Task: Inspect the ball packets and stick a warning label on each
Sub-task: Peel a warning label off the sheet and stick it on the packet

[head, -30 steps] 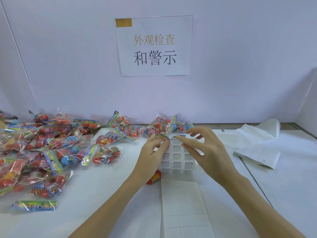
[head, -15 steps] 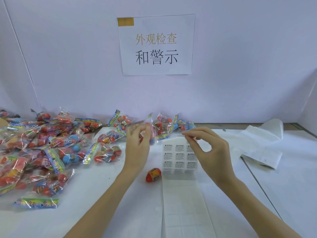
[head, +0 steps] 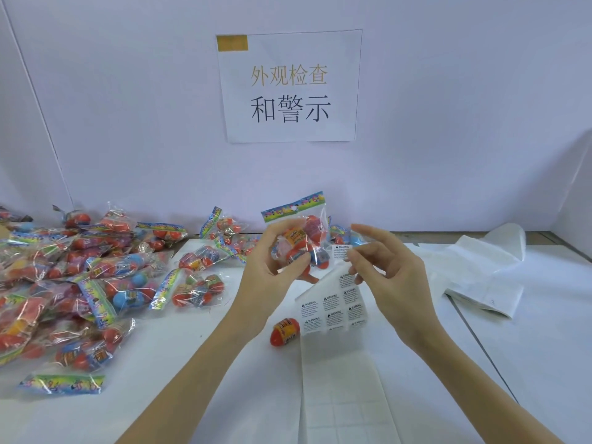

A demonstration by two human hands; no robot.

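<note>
**Label held beside a lifted ball packet**

The left hand (head: 272, 267) holds a clear packet (head: 301, 238) of coloured balls up above the middle of the tabletop (head: 192, 363), its grip closed round the lower part, the printed header strip on top. The right hand (head: 384, 277) pinches a small white warning label (head: 342, 251) between thumb and forefinger, just beside the packet's right edge; whether the two touch cannot be told.

Below the hands a label sheet (head: 333, 310) lies on the tabletop with rows of printed warnings at its far end, that end curling upward, and blank backing running toward the near edge. A loose red ball (head: 284, 331) lies touching the sheet's left side.

A large pile of packets (head: 80, 283) covers the left side of the tabletop, with more along the far edge. Crumpled white paper (head: 487, 267) lies toward the far right corner. A sign (head: 290, 86) with Chinese characters hangs on the wall behind.
</note>
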